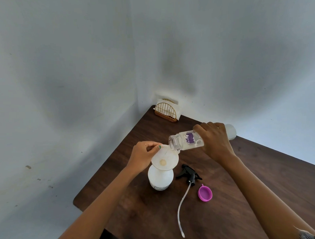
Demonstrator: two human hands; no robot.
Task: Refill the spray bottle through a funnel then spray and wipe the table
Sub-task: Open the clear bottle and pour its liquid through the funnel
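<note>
Step in hand: You are at the refill, the first part of the job; the spraying and wiping are not yet begun.

Left hand: Your left hand (pixel 143 153) pinches the far-left rim of the funnel (pixel 164 160) between thumb and fingertips, steadying it.

Funnel: It sits in the neck of the white spray bottle (pixel 160 179), slightly tilted as far as the view tells.

Spray bottle: It stands upright near the left edge of the dark wooden table (pixel 262 178), with its head off.

Right hand: Your right hand (pixel 214 140) is wrapped around the clear refill bottle (pixel 187 140), which lies close to level, its open mouth just over the funnel's far-right rim.

Liquid: Whether anything is running into the funnel cannot be told; no stream shows.

Trigger head: The black trigger head (pixel 189 173) lies on the table just right of the spray bottle, its dip tube (pixel 182 206) trailing toward the near edge.

Purple cap: The purple cap (pixel 205 192) rests open side up beside the tube, to its right.

Far corner: A gold wire napkin holder (pixel 166 110) with white napkins stands against the wall.

Next move, as judged: Tip the refill bottle's base a little higher so the pour runs to the funnel's middle, not over its lip, and keep your pinch firm so the funnel stays seated.

Afterwards, likely: Lift the funnel out, screw the trigger head back on, then reach for a napkin.
</note>
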